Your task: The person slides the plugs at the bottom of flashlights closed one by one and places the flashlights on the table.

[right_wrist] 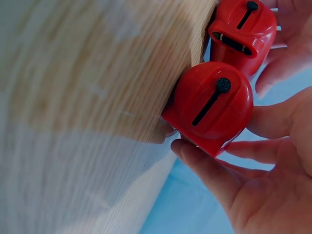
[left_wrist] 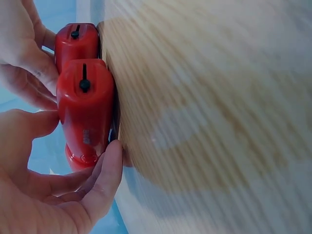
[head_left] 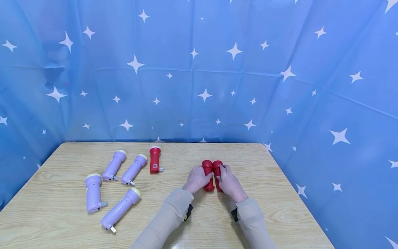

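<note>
Two red flashlights lie side by side on the wooden table, heads pointing away from me. My left hand [head_left: 197,179] grips the left red flashlight [head_left: 207,166], thumb on top and fingers along its outer side. Around the right red flashlight [head_left: 217,166] curl the fingers and thumb of my right hand [head_left: 230,182]. In the left wrist view, a black slider shows on the end of the left flashlight [left_wrist: 85,109]. The right wrist view shows a similar slider on the right flashlight [right_wrist: 209,107]; the two bodies are touching or nearly so.
A third red flashlight [head_left: 154,159] lies at the table's back, its plug folded out. Several lilac flashlights [head_left: 119,209] are spread over the left side, also with plugs out. Behind the table [head_left: 280,207] hangs a blue curtain [head_left: 174,45] with white stars.
</note>
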{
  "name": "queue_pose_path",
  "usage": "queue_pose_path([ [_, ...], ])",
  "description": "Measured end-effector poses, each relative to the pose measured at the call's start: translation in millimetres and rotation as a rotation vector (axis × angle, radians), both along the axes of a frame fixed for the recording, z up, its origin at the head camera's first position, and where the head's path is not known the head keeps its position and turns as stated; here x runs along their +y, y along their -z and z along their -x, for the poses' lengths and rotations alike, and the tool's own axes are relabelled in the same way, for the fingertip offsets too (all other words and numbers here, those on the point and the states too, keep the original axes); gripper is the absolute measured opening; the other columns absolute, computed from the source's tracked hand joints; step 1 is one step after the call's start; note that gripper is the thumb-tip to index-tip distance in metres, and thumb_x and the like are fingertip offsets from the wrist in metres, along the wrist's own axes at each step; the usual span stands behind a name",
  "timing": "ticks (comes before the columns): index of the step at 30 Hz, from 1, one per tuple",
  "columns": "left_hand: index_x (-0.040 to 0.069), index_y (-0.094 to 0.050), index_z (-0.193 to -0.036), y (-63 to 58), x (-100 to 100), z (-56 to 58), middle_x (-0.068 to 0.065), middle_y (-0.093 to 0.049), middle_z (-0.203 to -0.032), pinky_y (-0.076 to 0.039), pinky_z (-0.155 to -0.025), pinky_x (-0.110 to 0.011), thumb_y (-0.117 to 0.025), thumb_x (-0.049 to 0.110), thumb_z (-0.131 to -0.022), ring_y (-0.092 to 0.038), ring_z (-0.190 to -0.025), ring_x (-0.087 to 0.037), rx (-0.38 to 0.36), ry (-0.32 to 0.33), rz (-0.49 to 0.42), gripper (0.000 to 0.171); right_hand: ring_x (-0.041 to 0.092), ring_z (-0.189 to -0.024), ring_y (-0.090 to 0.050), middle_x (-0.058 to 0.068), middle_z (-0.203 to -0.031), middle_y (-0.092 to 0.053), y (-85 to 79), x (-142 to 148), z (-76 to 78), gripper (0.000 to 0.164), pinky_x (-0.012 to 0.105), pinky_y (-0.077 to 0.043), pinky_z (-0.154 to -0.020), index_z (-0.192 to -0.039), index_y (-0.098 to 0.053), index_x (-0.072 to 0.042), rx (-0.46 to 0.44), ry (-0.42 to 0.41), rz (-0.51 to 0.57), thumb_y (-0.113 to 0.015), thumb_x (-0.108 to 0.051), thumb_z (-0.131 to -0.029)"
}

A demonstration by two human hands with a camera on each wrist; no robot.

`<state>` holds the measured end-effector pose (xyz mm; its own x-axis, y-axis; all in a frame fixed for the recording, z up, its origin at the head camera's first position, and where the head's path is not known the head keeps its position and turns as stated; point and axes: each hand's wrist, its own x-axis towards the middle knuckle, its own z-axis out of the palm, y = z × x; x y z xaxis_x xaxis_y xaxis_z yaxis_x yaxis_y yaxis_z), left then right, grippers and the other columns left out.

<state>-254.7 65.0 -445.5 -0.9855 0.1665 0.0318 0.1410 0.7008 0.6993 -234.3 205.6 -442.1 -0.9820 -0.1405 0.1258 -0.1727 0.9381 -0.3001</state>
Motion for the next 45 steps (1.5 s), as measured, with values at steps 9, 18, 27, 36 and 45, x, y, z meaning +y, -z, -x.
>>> queue_pose_path([
  [9,0.002,-0.056,-0.078,-4.4,-7,3.2,-0.007,-0.05,-0.064,-0.034,-0.047,-0.023,-0.063,0.033,-0.089,-0.047,-0.054,-0.018,0.054,-0.016,0.031,0.034,0.034,-0.092,-0.064,0.03,-0.122,-0.049,-0.5,0,-2.9,0.046,0.043,-0.056,-0.08,-0.128,-0.046,0.017,0.07,-0.026,0.001,-0.059,-0.005,-0.09],
  [18,-0.003,-0.062,-0.103,-16.9,-25,7.5,-0.018,-0.066,-0.096,-0.053,-0.062,-0.036,-0.061,0.033,-0.09,-0.064,-0.079,-0.029,0.067,-0.069,0.075,0.038,0.036,-0.09,-0.062,0.031,-0.123,-0.047,0.7,3,-2.9,0.047,0.045,-0.055,-0.081,-0.13,-0.044,0.016,0.065,-0.023,0.045,-0.058,-0.005,-0.09],
  [27,-0.003,-0.061,-0.109,-18.2,-61,27.9,-0.021,-0.062,-0.106,-0.053,-0.077,-0.047,-0.062,0.027,-0.09,-0.057,-0.099,-0.037,0.207,-0.198,0.245,0.036,0.035,-0.091,-0.063,0.03,-0.125,-0.047,-0.8,2,-3.4,0.047,0.045,-0.055,-0.082,-0.131,-0.043,0.015,0.055,-0.014,0.053,-0.057,-0.006,-0.091],
  [36,-0.006,-0.056,-0.111,-12.1,-107,48.3,-0.028,-0.056,-0.111,-0.048,-0.083,-0.055,-0.058,0.018,-0.088,-0.053,-0.104,-0.045,0.214,-0.309,0.365,0.033,0.033,-0.091,-0.064,0.029,-0.126,-0.047,-0.4,1,-2.7,0.049,0.043,-0.055,-0.082,-0.132,-0.044,0.014,0.03,0.002,0.029,-0.059,-0.009,-0.091],
  [45,-0.009,-0.049,-0.117,-4.1,-129,53.6,-0.035,-0.048,-0.114,-0.05,-0.079,-0.053,-0.048,0.011,-0.089,-0.052,-0.102,-0.046,0.119,-0.361,0.398,0.034,0.033,-0.091,-0.064,0.029,-0.126,-0.047,2.5,2,-2.1,0.05,0.043,-0.056,-0.081,-0.132,-0.043,0.014,0.026,-0.005,0.024,-0.06,-0.008,-0.091],
])
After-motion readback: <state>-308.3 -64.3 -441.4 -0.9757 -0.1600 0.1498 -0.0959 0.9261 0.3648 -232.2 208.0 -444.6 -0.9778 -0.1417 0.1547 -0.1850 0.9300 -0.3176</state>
